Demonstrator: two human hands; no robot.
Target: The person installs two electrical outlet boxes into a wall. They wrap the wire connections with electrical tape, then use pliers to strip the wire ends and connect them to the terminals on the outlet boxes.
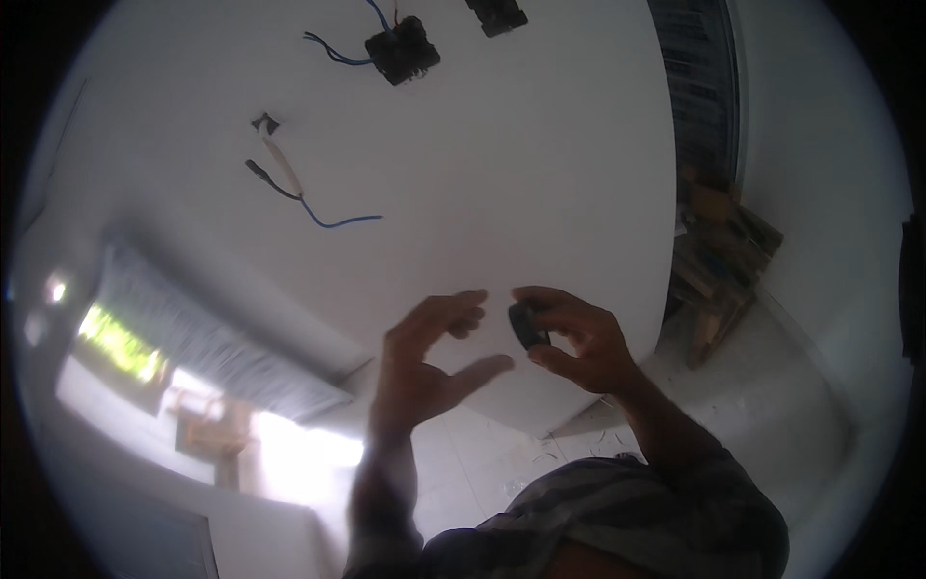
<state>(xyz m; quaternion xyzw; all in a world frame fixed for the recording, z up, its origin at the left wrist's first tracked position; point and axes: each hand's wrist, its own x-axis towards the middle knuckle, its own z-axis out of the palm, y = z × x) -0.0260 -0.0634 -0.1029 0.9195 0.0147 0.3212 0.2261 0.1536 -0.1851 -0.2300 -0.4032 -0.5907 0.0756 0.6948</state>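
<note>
Seemingly black roll (527,329), blue wire (333,224), white wall (502,174); grey-striped dark shirt (627,511)

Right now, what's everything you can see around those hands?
Wall: one, white, centre
Boxes: two, black, top
Box wires: several, mostly blue, top
Wall cable: one, pale and blue, upper left
Streaked panel: one, grey, left
Bright area: one, white and green, lower left
Dark panel: one, black, right
Wood pieces: several, brown, right
Floor: one, pale, bottom
Roundish object: one, dark, in right hand
Striped clothing: one, grey, bottom
Left hand: one, empty, centre
Right hand: one, bare, centre

matt dark roll (526,328), smooth wall (540,164), wooden planks (715,323), cloth shirt (617,502).
</note>
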